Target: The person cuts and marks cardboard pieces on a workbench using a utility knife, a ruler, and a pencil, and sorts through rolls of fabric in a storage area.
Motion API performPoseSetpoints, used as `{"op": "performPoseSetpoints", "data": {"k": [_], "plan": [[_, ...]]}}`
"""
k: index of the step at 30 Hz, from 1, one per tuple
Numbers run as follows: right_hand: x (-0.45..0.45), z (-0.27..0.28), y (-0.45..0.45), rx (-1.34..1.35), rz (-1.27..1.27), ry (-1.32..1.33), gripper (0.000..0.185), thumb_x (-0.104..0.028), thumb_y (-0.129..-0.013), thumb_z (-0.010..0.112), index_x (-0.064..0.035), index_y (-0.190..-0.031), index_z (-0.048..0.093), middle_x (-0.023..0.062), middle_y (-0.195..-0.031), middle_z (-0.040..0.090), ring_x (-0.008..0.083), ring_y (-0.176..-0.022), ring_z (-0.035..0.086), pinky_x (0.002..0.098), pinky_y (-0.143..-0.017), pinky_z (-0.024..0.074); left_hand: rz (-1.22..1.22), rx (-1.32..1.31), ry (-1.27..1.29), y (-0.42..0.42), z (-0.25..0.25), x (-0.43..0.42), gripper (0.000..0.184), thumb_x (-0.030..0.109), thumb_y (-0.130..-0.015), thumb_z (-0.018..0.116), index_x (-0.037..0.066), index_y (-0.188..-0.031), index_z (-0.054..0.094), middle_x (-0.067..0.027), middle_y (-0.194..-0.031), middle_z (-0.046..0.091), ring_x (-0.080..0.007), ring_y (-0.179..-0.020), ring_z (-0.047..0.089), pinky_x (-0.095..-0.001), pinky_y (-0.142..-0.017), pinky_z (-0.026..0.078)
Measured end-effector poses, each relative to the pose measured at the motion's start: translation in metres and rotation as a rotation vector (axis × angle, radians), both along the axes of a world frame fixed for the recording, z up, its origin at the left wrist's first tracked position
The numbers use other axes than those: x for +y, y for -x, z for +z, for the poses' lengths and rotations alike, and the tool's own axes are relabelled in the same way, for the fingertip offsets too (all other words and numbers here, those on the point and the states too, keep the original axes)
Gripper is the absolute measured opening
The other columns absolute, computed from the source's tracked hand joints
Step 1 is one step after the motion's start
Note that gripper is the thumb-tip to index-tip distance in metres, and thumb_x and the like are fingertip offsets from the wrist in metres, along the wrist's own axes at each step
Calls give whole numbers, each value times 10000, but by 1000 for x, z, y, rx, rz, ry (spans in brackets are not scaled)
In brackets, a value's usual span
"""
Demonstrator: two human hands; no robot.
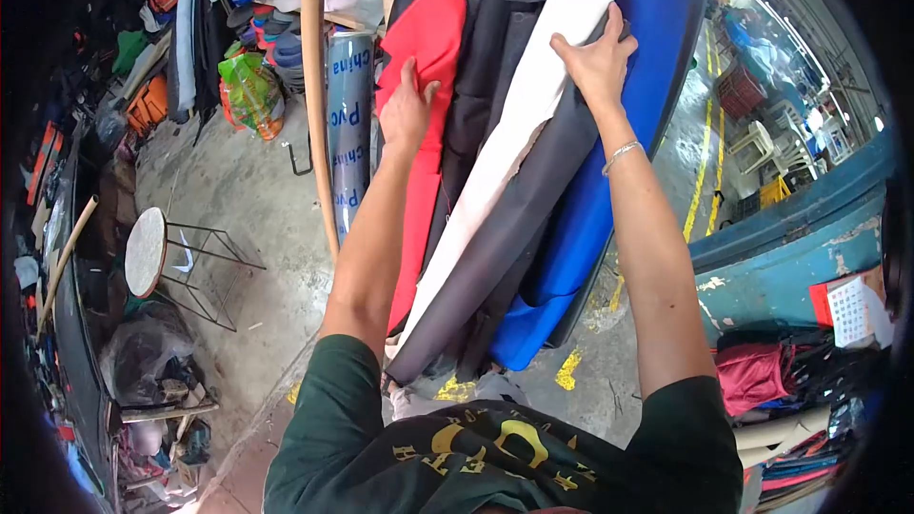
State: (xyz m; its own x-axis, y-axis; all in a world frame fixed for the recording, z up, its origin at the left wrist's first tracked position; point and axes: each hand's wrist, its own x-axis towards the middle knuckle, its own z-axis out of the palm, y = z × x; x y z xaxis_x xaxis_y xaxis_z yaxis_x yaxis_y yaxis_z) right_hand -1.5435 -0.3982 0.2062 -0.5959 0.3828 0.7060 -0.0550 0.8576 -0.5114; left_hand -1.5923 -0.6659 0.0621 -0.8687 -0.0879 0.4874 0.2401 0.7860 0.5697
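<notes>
My left hand point(405, 114) rests against a red fabric roll point(436, 24), fingers stretched up and thumb apart. Near its top, a white fabric roll point(533, 86) is held by my right hand point(600, 62), thumb on the front and fingers round the right side. That roll leans at a slant, its lower end near my body. A dark grey fabric roll point(505, 228) lies along its right side. Farther right stands a blue fabric roll point(657, 48). Black fabric point(473, 86) shows between the red and white rolls.
A printed clear plastic roll point(348, 124) and a long wooden pole point(315, 86) stand at the left. On the concrete floor are a round-topped stool point(147, 252) and a green bag point(251, 93). A blue-green painted ledge point(800, 257) runs along the right.
</notes>
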Motion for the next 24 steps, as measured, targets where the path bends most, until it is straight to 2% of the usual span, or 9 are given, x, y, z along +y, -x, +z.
{"op": "performPoseSetpoints", "data": {"k": [1,5,8,13,14,16,18,22,24], "plan": [[0,2,-1,-12,3,15,1125,-407,-662,894,-113,-1584,319,378,-1309,431,545,-1106,589,508,-1017,516,-11,-26,-98,2,-2,-5,412,384,-1050,543,95,-1344,545,-287,-978,725,-474,-920,703,-588,-791,536],[-1,-1,-2,-6,-2,13,1118,-406,-661,891,-119,-1583,329,373,-1298,437,545,-1091,590,510,-1002,521,119,19,-245,22,-32,-32,340,326,-1058,514,2,-1020,610,-317,-891,692,-525,-881,674,-595,-753,534],[-1,0,1,20,1,9,1113,-402,-659,890,-123,-1583,335,372,-1296,437,552,-1098,584,516,-1000,519,233,192,-361,20,-11,-29,389,352,-1077,488,12,-979,650,-294,-808,684,-502,-796,675,-580,-725,511],[-3,1,1,11,-17,16,1117,-395,-659,892,-127,-1588,333,369,-1293,437,555,-1093,582,524,-1006,512,-744,552,-208,4,43,46,239,3,-983,573,16,-1207,656,-184,-1147,706,-363,-1077,688,-430,-938,543],[-3,0,2,14,-19,13,1117,-394,-659,893,-127,-1588,333,369,-1293,436,554,-1091,582,525,-1006,511,-678,565,-139,9,49,57,270,-10,-983,556,-6,-1246,614,-218,-1230,668,-384,-1163,645,-436,-1030,504],[-1,-4,2,5,-19,27,1116,-393,-660,896,-127,-1587,336,369,-1293,438,552,-1085,583,523,-1005,513,-398,294,-507,35,51,78,386,48,-975,595,-40,-1347,540,-268,-1278,628,-427,-1205,609,-458,-1093,458],[1,-2,5,3,-18,29,1114,-394,-660,899,-128,-1586,338,370,-1295,438,550,-1081,585,521,-1004,514,-212,495,-312,36,52,111,565,98,-951,621,-58,-1461,434,-312,-1329,581,-472,-1240,576,-494,-1108,437],[6,-8,9,41,-26,20,1113,-396,-660,902,-128,-1584,343,370,-1303,434,550,-1087,584,526,-1003,514,-381,141,-398,26,84,109,394,42,-918,494,-91,-1264,628,-356,-1135,676,-496,-1068,666,-515,-990,522],[9,-8,9,33,-11,27,1115,-403,-672,896,-136,-1592,325,364,-1339,417,552,-1137,570,527,-1027,502,-414,282,-322,40,73,99,313,40,-922,467,-76,-1084,709,-344,-1110,683,-484,-1035,679,-512,-954,544]]}}
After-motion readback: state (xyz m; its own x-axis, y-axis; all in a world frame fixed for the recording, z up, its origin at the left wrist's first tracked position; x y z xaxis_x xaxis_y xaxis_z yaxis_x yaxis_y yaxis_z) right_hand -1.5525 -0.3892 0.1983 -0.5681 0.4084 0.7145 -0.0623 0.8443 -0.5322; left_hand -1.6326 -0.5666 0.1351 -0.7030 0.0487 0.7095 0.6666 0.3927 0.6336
